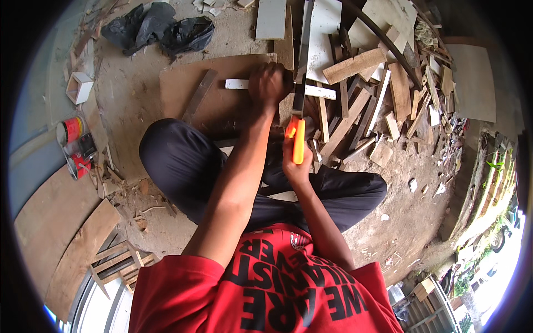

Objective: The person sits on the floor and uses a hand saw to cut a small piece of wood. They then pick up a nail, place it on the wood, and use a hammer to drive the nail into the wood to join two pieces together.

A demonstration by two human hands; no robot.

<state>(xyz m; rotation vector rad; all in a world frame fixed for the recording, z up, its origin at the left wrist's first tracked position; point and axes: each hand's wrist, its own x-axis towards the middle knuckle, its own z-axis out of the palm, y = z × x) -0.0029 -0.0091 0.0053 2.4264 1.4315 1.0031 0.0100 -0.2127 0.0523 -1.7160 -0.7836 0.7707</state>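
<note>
Evidently the step in hand is sawing, and the saw (299, 100) is the landmark for the rest. Its orange handle (298, 145) is wrapped by the right grip (293, 159), while the left grip (270, 84) is clenched around the white strip (237, 84). That strip lies crosswise to the saw, its longer visible end to the saw's left, over the brown board (222, 66); the blade crosses it just beside the left knuckles. To do this well, I would keep the strip pinned firmly, slide the left fingers a little farther from the teeth, hold the blade square to the strip, and use long, light strokes, easing off near the end so the wood does not splinter. What supports the strip under the cut is hidden. As for containers, well to the left of the saw stand a yellow-and-red can (71, 130) and a red can (79, 166), beyond them a small white six-sided box (80, 87), and up and left of the saw black plastic bags (150, 28) lie crumpled on the floor (130, 83); I cannot tell what any of them holds.
</note>
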